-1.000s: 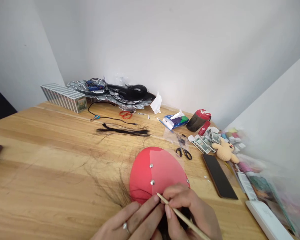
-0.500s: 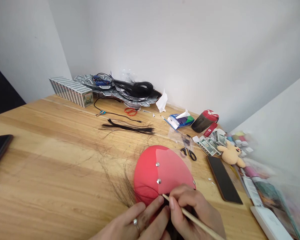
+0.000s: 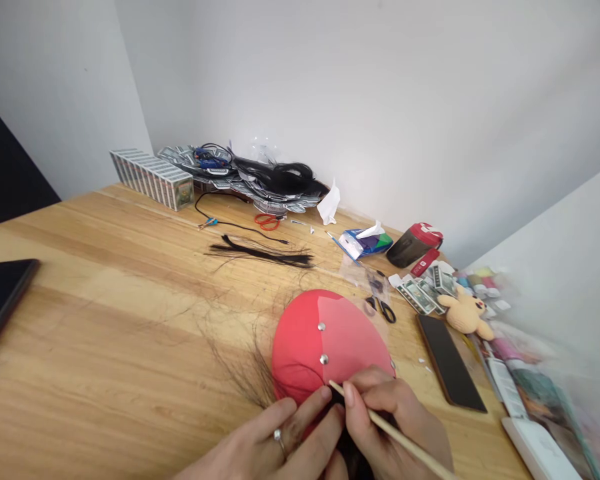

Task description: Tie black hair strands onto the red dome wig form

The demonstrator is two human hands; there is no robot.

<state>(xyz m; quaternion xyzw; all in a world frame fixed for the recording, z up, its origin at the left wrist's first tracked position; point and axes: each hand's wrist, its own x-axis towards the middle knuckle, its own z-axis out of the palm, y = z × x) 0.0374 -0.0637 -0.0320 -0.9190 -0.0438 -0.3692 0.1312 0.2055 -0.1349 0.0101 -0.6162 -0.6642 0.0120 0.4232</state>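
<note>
Look at that: 3 white walls [image 3: 380,100] boxing in wooden table [image 3: 105,320], soft even light spread across back, warm grain glowing, dark gap [image 3: 5,167] far left beyond table edge!

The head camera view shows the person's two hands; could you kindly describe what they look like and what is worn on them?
Both hands are bare, with no gloves. The left hand wears a single silver-coloured ring with a rounded top on one finger, while the right hand shows no ring. The visible nails look unpainted, and no sleeves are in view.
</note>
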